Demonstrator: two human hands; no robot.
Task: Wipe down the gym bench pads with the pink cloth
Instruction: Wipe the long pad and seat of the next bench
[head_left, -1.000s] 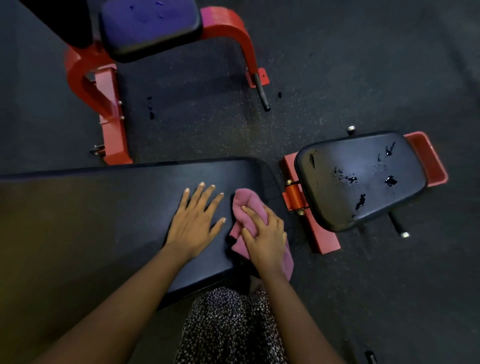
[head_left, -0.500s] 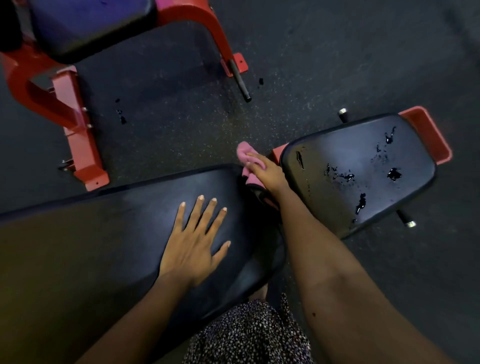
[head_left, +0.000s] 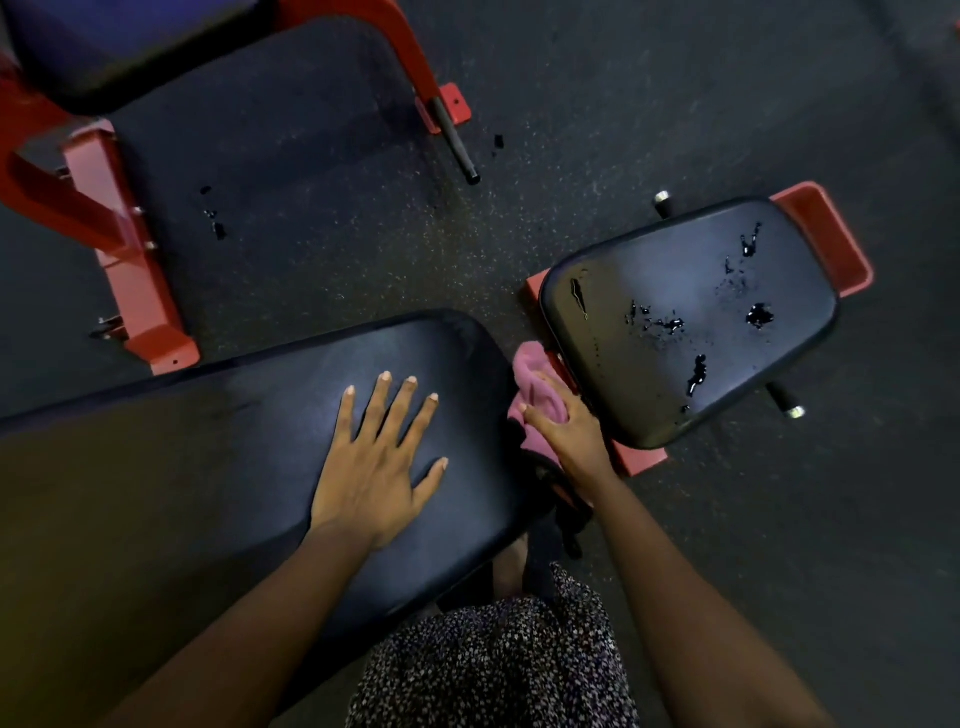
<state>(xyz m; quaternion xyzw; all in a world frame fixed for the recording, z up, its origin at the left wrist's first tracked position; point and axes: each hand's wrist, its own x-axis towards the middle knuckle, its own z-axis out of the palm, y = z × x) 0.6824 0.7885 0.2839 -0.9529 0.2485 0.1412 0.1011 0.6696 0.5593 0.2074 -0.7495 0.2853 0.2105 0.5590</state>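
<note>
A long black bench pad (head_left: 218, 467) runs across the lower left. My left hand (head_left: 379, 462) lies flat on it, fingers spread, near its right end. My right hand (head_left: 571, 441) grips the pink cloth (head_left: 537, 389) at the rounded right end of the long pad, in the gap beside the seat pad. The smaller black seat pad (head_left: 691, 317) sits to the right, with several dark wet blotches on its surface. Part of the cloth is hidden under my right hand.
A second bench with a red frame (head_left: 119, 270) and a dark pad (head_left: 114, 47) stands at the top left. Red frame parts (head_left: 826, 234) show beyond the seat pad. The speckled black rubber floor (head_left: 519, 156) has small dark drips. My patterned skirt (head_left: 493, 670) fills the bottom centre.
My right hand took the cloth from the near edge of the long pad up to its far right corner, then drew it back down along the pad's end. The left hand stayed flat.
</note>
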